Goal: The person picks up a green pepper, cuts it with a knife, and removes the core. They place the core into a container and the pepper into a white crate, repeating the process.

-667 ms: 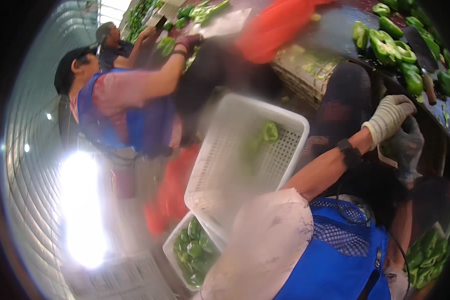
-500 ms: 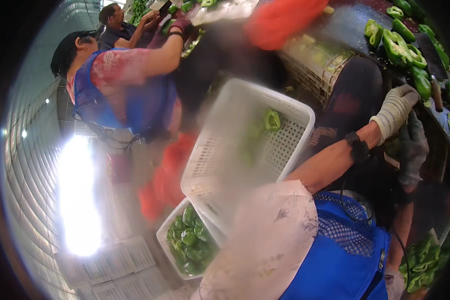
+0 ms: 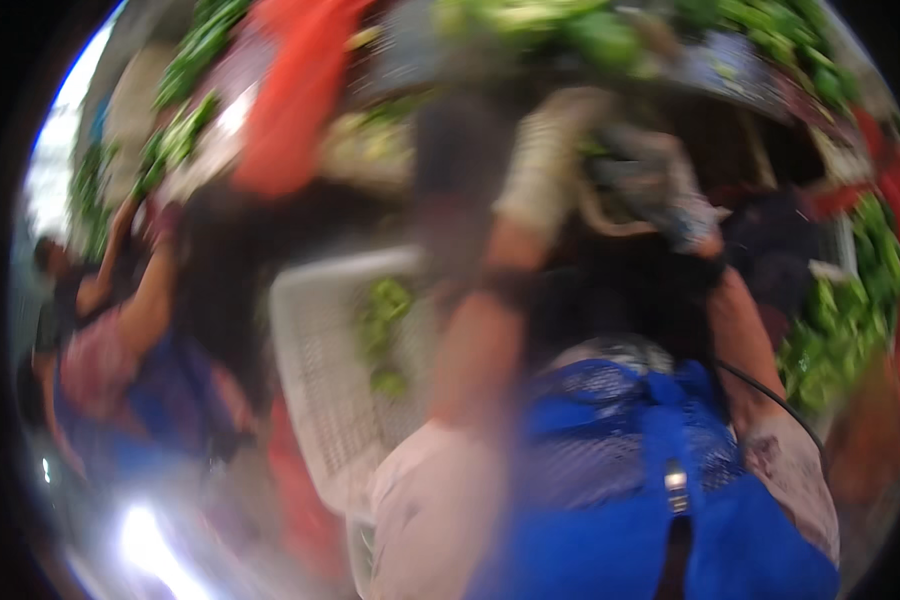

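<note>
My left hand (image 3: 555, 150), in a pale knitted glove, is raised near the table edge. Close by on its right is my right hand (image 3: 660, 180), in a dark grey glove. Motion smears the fingers of both. A bit of green shows between the hands, too blurred to name. Just beyond them, halved green peppers (image 3: 595, 35) lie on the worktable (image 3: 405, 45). A white perforated crate (image 3: 292, 345) stands to the left of my left forearm, with a few green pepper pieces (image 3: 378, 320) inside.
Past the crate, a bright red bag or cloth (image 3: 295, 110) hangs at the table. A person in a blue apron (image 3: 135, 400) works at the far left, with another beyond. More green peppers (image 3: 840, 330) are heaped on my right, beside red material (image 3: 890, 190).
My view has swung to the right, so the crate and co-workers sit farther left and the right-hand peppers show more. My hands now appear near the upper middle, strongly blurred.
</note>
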The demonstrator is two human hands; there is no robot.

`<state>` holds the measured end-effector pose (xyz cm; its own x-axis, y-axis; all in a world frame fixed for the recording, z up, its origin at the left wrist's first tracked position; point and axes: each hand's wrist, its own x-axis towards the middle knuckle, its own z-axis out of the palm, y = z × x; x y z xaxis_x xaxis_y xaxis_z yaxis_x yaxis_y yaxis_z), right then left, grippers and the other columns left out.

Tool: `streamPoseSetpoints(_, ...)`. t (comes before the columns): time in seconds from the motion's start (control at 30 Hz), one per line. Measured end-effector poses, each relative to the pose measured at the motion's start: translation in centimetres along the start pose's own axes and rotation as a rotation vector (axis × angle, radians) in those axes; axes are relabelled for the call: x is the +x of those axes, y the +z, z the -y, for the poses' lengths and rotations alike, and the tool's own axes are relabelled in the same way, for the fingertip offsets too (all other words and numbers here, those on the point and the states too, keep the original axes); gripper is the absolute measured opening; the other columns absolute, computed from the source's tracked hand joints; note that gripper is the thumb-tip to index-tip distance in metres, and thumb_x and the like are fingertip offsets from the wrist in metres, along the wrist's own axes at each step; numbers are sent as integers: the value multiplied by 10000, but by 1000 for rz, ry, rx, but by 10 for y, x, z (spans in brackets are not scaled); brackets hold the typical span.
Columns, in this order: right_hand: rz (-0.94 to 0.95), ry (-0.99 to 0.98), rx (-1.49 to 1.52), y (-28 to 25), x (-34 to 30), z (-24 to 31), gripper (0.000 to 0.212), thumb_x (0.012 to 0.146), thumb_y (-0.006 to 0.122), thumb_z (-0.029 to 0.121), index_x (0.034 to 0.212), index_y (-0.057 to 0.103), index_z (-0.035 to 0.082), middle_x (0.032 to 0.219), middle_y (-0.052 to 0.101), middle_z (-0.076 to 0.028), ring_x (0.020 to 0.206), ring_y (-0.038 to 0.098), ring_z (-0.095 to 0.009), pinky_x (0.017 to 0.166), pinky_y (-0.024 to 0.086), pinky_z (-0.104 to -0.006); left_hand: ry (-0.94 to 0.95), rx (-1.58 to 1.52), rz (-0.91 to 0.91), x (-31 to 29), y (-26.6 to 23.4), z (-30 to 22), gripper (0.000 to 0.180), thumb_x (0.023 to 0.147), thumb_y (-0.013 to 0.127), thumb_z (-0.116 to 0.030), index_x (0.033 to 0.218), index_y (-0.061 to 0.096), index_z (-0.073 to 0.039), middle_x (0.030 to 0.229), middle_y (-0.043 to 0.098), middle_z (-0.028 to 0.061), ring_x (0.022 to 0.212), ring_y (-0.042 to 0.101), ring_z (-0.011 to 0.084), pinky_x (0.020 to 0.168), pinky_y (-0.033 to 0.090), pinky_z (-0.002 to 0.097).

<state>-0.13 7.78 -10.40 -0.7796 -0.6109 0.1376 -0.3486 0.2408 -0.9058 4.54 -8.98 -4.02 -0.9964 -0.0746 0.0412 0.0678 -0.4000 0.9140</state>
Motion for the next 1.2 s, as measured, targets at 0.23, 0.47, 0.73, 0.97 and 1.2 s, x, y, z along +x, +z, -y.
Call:
streamPoseSetpoints(0.23, -79, -620, -311, -29, 8, 60, 225, 777, 693, 124, 995, 678, 68, 966, 662, -121, 807, 662, -262, 661, 535, -319, 45, 62, 125, -21, 7, -22, 365, 931, 517, -211, 1220, 566, 7, 1115, 638, 137, 1055, 607, 221, 822, 553, 373)
streamPoseSetpoints(0.47, -277, -305, -17, -20, 2, 62, 284, 844, 673, 175, 1121, 674, 113, 942, 688, -131, 826, 674, -228, 722, 542, -320, -223, -301, -35, -2, 6, -15, 393, 940, 480, -233, 1241, 552, 9, 1172, 626, 178, 1086, 604, 274, 828, 558, 418)
streamPoseSetpoints(0.73, -44, -193, -127, 6, -2, 53, 274, 802, 662, 201, 1076, 669, 204, 909, 682, -62, 772, 665, -250, 664, 538, -354, -316, 34, -27, -7, 0, -11, 349, 942, 476, -242, 1140, 625, 4, 1046, 650, 129, 952, 648, 222, 823, 560, 326)
streamPoseSetpoints(0.97, 314, -50, -210, -6, 1, 84, 155, 842, 631, 230, 952, 668, 126, 718, 657, -72, 630, 648, -257, 590, 525, -356, 215, 868, 353, -14, -7, -5, 320, 836, 584, -27, 1152, 632, -11, 1039, 655, 79, 945, 626, 151, 858, 524, 282)
streamPoseSetpoints(1.2, -352, -468, -901, -6, 0, 28, 279, 840, 655, 272, 1043, 650, 81, 797, 664, -73, 631, 645, -215, 580, 521, -322, -152, 133, 132, -5, -4, -3, 318, 851, 637, -223, 1098, 644, -23, 927, 648, 131, 822, 627, 217, 726, 527, 333)
